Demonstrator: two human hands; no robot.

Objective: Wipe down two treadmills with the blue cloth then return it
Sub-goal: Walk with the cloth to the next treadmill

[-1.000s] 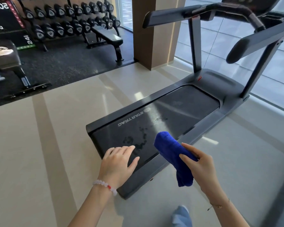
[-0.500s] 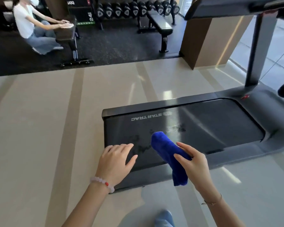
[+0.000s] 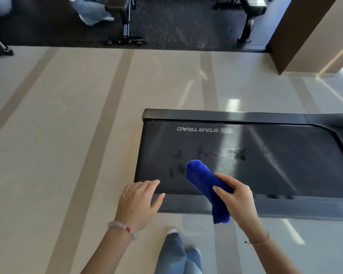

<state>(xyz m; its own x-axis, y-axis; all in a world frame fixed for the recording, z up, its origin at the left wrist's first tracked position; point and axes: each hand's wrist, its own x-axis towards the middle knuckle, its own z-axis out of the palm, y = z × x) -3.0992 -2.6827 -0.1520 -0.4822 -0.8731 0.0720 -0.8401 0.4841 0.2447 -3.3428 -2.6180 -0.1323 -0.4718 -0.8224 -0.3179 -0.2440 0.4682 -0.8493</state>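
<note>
A dark treadmill (image 3: 186, 115) with "STAR TRAC" printed on its belt lies low across the right half of the view; only its rear deck shows, with wet smudges on the belt. My right hand (image 3: 238, 198) grips a rolled blue cloth (image 3: 202, 180), held above the belt's near edge, one end hanging down. My left hand (image 3: 141, 198) hovers empty with fingers spread, over the treadmill's near left corner. My jeans and shoe (image 3: 176, 250) show at the bottom.
Pale striped floor spreads to the left. A black mat at the back holds two weight benches (image 3: 125, 18) (image 3: 251, 10) and part of another person (image 3: 91, 10). A brown pillar (image 3: 313, 34) stands at the back right.
The view has swung left and down, so the treadmill's uprights and handrails have left the frame. Both hands keep their pose, the cloth still in my right hand.
</note>
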